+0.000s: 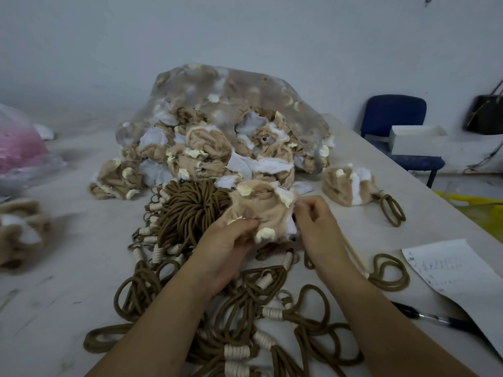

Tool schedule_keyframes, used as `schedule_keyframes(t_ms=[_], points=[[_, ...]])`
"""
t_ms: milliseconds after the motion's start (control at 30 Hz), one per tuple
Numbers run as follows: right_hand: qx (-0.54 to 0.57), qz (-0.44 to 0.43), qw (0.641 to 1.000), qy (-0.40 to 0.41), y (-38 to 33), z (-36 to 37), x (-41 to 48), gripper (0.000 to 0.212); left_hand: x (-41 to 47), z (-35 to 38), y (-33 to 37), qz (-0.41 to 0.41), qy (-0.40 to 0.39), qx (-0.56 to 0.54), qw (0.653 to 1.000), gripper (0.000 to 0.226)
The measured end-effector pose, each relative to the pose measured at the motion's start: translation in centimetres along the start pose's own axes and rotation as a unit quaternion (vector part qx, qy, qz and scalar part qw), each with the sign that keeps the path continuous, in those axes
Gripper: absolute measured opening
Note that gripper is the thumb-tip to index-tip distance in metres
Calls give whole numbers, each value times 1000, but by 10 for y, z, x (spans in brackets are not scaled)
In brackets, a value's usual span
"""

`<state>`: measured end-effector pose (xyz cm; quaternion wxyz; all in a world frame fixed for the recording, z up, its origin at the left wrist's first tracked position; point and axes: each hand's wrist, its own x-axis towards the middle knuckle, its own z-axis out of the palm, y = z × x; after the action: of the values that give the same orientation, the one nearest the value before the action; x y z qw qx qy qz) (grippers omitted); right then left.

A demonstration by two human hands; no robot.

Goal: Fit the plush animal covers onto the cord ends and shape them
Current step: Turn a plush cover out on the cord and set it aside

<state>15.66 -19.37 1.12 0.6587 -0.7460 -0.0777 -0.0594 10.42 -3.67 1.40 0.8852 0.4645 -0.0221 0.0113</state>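
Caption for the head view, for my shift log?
Left hand and right hand pinch a tan plush cover over brown looped cords, a bag of covers behind.

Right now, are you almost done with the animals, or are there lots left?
Not nearly. One plush animal on the right already has a cord loop sticking out. The left hand and right hand pinch one cover. A bag full of covers and a heap of bare cords still wait.
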Motion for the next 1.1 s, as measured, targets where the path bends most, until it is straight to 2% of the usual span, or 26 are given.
schedule_keyframes(t_ms=[67,100,167,267,333,367,467,567,700,733,767,867,933,1000,1100], points=[[-57,-90,993,50,-5,-3,-2,3,-2,0,-5,24,8,117,993,27],[-59,-128,988,61,-8,-4,-4,1,-4,1,-8,40,16,216,975,27],[-71,-183,980,36,-12,-1,-9,11,-8,4,-12,77,2,380,922,26],[-142,-203,967,-52,-8,10,-14,24,-10,8,-15,109,-78,426,895,31],[-149,-192,968,-57,-3,12,-10,17,-11,10,-14,103,-75,434,892,16],[-137,-180,973,-52,-2,10,-8,17,-11,10,-13,96,-57,420,900,11],[-100,-174,978,-48,-2,7,-7,17,-9,7,-12,44,7,322,946,19],[-73,-148,985,-51,-1,10,-9,11,-5,4,-11,18,60,245,967,17],[35,-95,994,-38,-3,12,-10,9,-1,2,-8,-11,49,120,992,9],[37,-92,994,-34,-3,12,-11,13,-1,2,-6,-16,47,92,995,4],[32,-89,995,-30,-2,13,-11,17,0,2,-6,-15,43,63,997,10],[19,-77,996,-28,-1,12,-10,10,2,2,-2,-21,17,-29,999,18],[19,-86,995,-43,0,10,-9,7,2,2,-1,-20,-7,-57,998,14],[33,-95,992,-79,-1,10,-11,5,1,2,-2,-20,-15,-50,998,21],[-11,-137,982,-129,1,9,-11,27,0,1,-5,-15,-4,-1,1000,26]])
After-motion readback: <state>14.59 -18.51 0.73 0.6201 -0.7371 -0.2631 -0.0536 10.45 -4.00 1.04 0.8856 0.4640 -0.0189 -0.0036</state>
